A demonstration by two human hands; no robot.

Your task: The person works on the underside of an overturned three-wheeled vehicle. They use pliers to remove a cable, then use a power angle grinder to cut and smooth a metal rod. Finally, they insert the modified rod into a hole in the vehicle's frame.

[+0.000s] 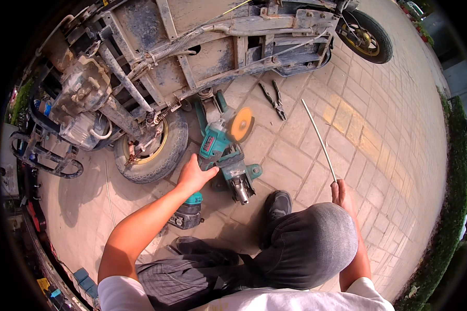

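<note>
My left hand (191,176) is wrapped round the body of a teal and black angle grinder (211,143) with an orange disc (241,125). Right beside it on the paving, a teal cordless impact wrench (236,175) points its metal socket end toward me. Out to the right, the closed fingers of my right hand (343,194) grip one end of a thin pale rod (320,137), which slants away up and to the left. A pair of dark-handled pliers (274,100) lies on the bricks between grinder and rod. Below my left wrist sits a black battery pack (186,216) under a teal tool part.
A muddy three-wheeled vehicle (213,57) lies tipped on its side across the far side, underside facing me. Its rear wheel (158,150) is near my left hand; the front wheel (367,39) stands far right. Brick paving (379,171) spreads rightward to a hedge (454,171).
</note>
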